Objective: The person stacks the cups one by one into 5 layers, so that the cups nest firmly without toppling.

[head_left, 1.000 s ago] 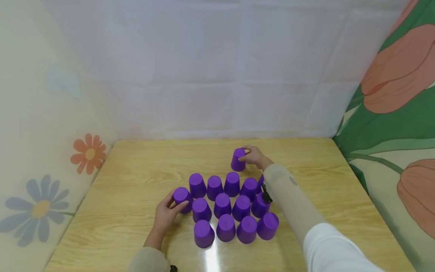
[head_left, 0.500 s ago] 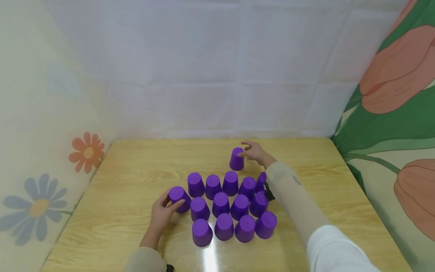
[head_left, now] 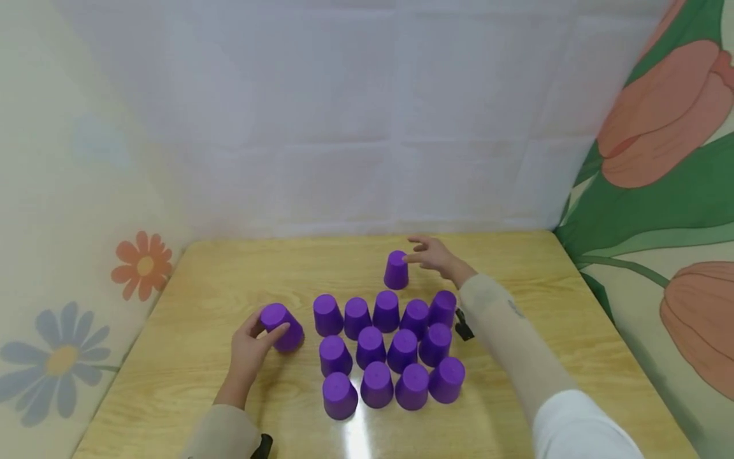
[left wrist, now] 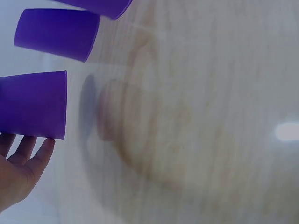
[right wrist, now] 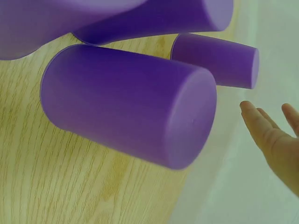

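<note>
Left hand (head_left: 246,350) toward left edge of bench (head_left: 189,306), fingers (left wrist: 41,156) curved in grip; right arm (head_left: 516,338) stretched toward far edge, right hand (head_left: 436,256) with fingers straight, parted.

The cups (head_left: 371,347) are plain purple. The table (head_left: 229,280) is yellow-brown with wood grain. The back sheet (head_left: 338,95) is whitish. The cream left wall (head_left: 51,210) bears an orange-red flower (head_left: 144,266) and a blue-grey flower (head_left: 61,361), both yellow-centred; the right wall (head_left: 625,290), pink tulips (head_left: 665,115) and green leaves (head_left: 654,201). Both sleeves (head_left: 510,338) show beige.

Soft, even light; white glare on wooden table (head_left: 189,331); left wrist view hazy.
</note>
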`<state>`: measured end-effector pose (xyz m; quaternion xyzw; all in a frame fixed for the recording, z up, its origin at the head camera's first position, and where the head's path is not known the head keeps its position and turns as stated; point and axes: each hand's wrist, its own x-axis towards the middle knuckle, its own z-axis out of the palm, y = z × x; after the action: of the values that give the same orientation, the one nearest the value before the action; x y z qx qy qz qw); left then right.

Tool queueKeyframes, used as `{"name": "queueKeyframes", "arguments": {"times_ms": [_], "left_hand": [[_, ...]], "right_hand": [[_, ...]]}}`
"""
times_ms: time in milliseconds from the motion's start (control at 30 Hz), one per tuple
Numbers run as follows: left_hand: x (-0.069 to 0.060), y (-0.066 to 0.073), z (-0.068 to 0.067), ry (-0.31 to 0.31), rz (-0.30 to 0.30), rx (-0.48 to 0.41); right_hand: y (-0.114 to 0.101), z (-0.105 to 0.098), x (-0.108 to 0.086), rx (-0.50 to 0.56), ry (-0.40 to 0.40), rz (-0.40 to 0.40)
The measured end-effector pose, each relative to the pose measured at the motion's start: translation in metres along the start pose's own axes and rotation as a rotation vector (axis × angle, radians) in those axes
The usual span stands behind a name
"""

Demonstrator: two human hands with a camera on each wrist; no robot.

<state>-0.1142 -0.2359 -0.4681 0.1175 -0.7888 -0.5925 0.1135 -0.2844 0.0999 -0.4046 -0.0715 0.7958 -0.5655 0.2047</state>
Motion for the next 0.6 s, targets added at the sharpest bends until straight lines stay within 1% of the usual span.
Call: {"name": "queueKeyframes", "arguments": {"times_ms": [133, 167, 233, 367, 467, 533, 567, 600], "left_hand": [[0.011, 0.009, -0.007, -0.008, 0.009, 0.038], [0.015, 0.012, -0.008, -0.015, 0.014, 0.036], [0.021, 0.017, -0.010, -0.031, 0.028, 0.036], [0.032, 0.027, -0.013, -0.065, 0.058, 0.061], [0.039, 0.032, -0.014, -0.076, 0.058, 0.084], [0.043, 0.034, -0.013, -0.088, 0.048, 0.082], [0.045, 0.035, -0.011, -0.082, 0.039, 0.087], [0.048, 0.036, -0.010, -0.093, 0.041, 0.084]], "right_hand": [[-0.015, -0.003, -0.025, 0.022, -0.036, -0.016], [-0.015, -0.005, -0.029, 0.024, -0.044, -0.031], [-0.021, -0.007, -0.040, 0.037, -0.049, -0.036], [-0.010, -0.012, -0.043, 0.043, -0.070, -0.097], [-0.004, -0.014, -0.045, 0.062, -0.075, -0.122], [-0.001, -0.015, -0.047, 0.075, -0.075, -0.138], [0.002, -0.016, -0.047, 0.079, -0.076, -0.146], [0.003, -0.016, -0.049, 0.084, -0.076, -0.155]]}}
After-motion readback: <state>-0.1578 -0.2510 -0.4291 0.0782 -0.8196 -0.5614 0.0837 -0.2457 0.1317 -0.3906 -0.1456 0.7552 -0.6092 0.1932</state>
